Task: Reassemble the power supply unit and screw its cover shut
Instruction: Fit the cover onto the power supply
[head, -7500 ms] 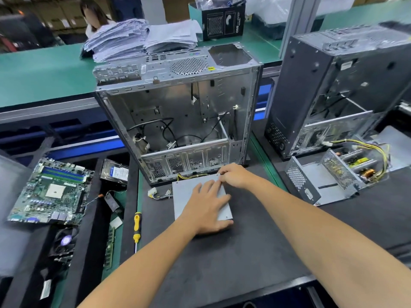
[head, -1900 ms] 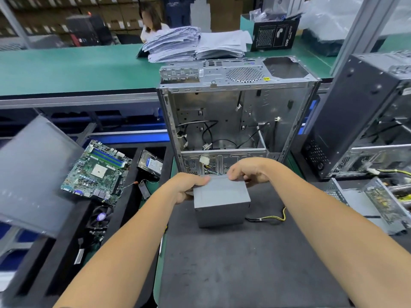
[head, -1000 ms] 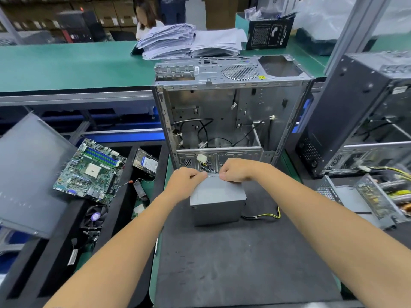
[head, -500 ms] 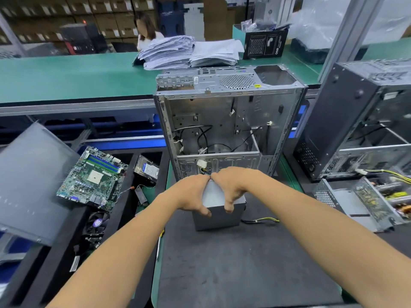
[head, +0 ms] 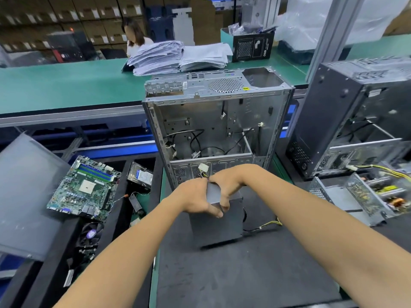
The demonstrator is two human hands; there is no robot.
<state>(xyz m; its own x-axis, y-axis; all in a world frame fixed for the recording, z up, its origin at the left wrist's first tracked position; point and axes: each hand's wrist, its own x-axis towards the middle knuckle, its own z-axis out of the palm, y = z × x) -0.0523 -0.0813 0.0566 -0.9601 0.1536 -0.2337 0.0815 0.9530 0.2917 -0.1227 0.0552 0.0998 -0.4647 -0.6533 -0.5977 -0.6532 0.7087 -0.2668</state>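
While it sits on the dark work mat [head: 255,276] close to the mat's far edge, the grey power supply unit [head: 216,223] is upright on one side with both hands clamped over its top. The left hand [head: 195,200] wraps the top left corner, fingers over the far edge and thumb stretched along the near top edge. The right hand [head: 224,185] comes in from the other side, fingers curled down over the top panel and gripping it, and the two hands touch each other up there. A yellow and black cable [head: 264,225] trails out of the unit's right side onto the mat. Just behind it stands an open silver PC case [head: 213,121], side panel off, loose black wires inside, and a white connector [head: 203,168] dangles right above the hands. Off the mat's right edge there's a second, dark PC case [head: 347,116], and in front of that an opened power supply [head: 369,192] with its guts showing. Left of the mat, a green motherboard [head: 85,187] lies in a black tray, with a hard drive [head: 141,175] beside it and a cooler fan [head: 90,233] nearer the front. A stack of papers [head: 178,56] sits on the green bench [head: 66,85] behind.
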